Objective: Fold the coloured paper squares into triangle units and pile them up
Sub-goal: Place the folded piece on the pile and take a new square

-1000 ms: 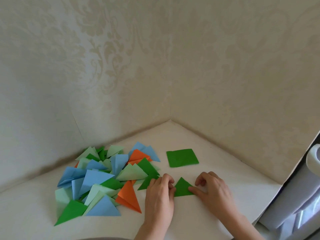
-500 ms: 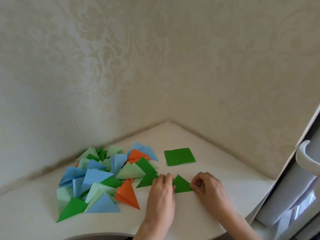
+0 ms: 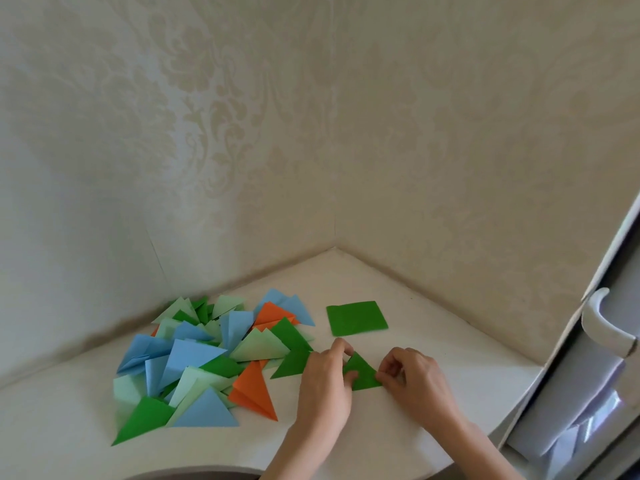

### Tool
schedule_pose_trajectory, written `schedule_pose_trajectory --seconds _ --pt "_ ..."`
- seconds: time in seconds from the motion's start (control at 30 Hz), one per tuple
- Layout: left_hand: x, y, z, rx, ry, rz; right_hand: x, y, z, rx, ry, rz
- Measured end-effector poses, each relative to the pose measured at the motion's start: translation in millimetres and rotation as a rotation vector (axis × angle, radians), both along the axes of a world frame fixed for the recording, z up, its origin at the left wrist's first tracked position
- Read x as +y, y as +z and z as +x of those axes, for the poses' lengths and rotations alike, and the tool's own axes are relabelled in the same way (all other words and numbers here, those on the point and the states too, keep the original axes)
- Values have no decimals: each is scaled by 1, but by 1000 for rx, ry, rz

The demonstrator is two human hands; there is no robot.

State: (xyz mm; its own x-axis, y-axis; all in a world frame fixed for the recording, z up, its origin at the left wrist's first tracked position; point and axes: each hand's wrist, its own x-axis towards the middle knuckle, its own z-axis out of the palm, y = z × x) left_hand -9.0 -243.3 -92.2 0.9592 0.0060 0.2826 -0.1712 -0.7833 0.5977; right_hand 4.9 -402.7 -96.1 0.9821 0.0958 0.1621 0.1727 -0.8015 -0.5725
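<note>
Green triangle (image 3: 360, 373) between hands, both pinching it

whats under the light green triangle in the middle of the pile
The light green triangle lies over a dark green triangle on its right and a blue one behind its left edge. An orange triangle pokes out just below it. Whatever lies directly beneath its middle is covered.

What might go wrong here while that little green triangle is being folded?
The left hand and right hand pinch the green triangle only at its edges, so it may slip and crease crooked. The left wrist sits close to the pile of folded triangles and might scatter it. The green square lies loose nearby and may get brushed away.
</note>
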Motion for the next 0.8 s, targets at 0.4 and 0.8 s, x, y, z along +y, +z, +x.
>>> schedule_pose_trajectory --seconds 0.4,0.8 --pt "85 4 7 -149 124 11 43 16 49 -125 91 -102" --pt "87 -2 17 -101 188 194 53 10 58 -75 2 -261"
